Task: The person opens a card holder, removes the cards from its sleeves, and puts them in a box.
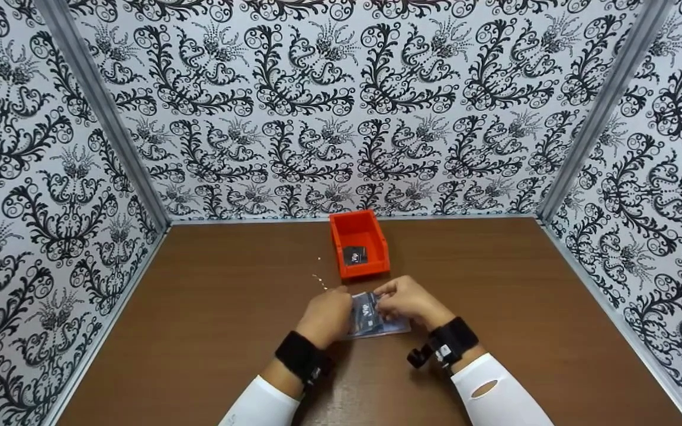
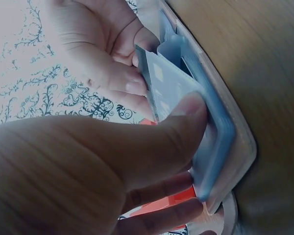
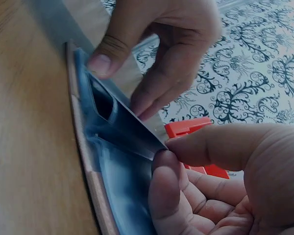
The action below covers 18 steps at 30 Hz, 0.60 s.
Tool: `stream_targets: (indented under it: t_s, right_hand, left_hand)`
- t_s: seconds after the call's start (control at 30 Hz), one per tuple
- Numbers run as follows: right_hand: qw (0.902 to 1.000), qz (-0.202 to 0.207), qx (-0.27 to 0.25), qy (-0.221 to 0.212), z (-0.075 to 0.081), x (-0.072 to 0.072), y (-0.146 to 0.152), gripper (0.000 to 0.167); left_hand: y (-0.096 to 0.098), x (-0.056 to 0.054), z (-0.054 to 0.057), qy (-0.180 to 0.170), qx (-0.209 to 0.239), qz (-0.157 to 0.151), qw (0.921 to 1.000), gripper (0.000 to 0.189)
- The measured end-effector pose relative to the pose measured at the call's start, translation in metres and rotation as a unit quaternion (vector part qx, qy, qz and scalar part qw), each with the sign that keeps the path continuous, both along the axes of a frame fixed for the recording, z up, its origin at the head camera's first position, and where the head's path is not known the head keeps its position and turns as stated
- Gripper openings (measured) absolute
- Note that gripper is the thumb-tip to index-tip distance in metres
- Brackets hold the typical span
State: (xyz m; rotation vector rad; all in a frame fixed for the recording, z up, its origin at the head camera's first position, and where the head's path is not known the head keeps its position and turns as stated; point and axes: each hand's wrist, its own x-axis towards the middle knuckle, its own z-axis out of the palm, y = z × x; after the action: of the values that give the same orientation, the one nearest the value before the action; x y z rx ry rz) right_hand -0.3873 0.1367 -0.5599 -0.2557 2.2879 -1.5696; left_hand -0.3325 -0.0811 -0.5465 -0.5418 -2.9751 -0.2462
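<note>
A card holder (image 1: 399,325) lies spread on the table, with clear bluish plastic sleeves (image 2: 220,125) and a pinkish cover (image 2: 245,149). Over its sleeves tilts a dark card (image 1: 367,313) with "Vip" lettering. My left hand (image 1: 328,313) grips the near sleeve and card at the left, thumb (image 2: 188,110) on the front and fingers behind. At the other side, my right hand (image 1: 409,300) pinches the edge of the card between thumb and forefinger. In the right wrist view, one sleeve pocket (image 3: 103,100) gapes behind the card.
Just beyond the hands stands an orange-red bin (image 1: 366,270) with another dark "Vip" card (image 1: 354,255) inside. Brown tabletop (image 1: 228,307) extends to both sides. Patterned walls (image 1: 317,106) with grey posts enclose the table at the back and sides.
</note>
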Motion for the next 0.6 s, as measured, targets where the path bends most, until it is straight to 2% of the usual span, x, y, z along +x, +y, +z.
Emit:
stream_targets:
  t_s: [0.1, 0.3, 0.6]
  right_hand:
    - [0.9999, -0.006, -0.008, -0.008, -0.0004, 0.0000, 0.0008, 0.050]
    - [0.9994, 0.009, -0.020, -0.027, -0.0002, 0.0026, -0.0011, 0.031]
    - [0.9987, 0.026, -0.009, -0.043, -0.0024, 0.0024, -0.0023, 0.020]
  left_hand:
    - [0.0001, 0.0003, 0.0001, -0.001, 0.000, 0.002, 1.0000, 0.014]
    - [-0.0004, 0.0002, -0.0011, 0.007, 0.005, -0.002, 1.0000, 0.012]
    - [-0.0011, -0.0008, -0.0021, 0.012, 0.009, -0.005, 0.9999, 0.015]
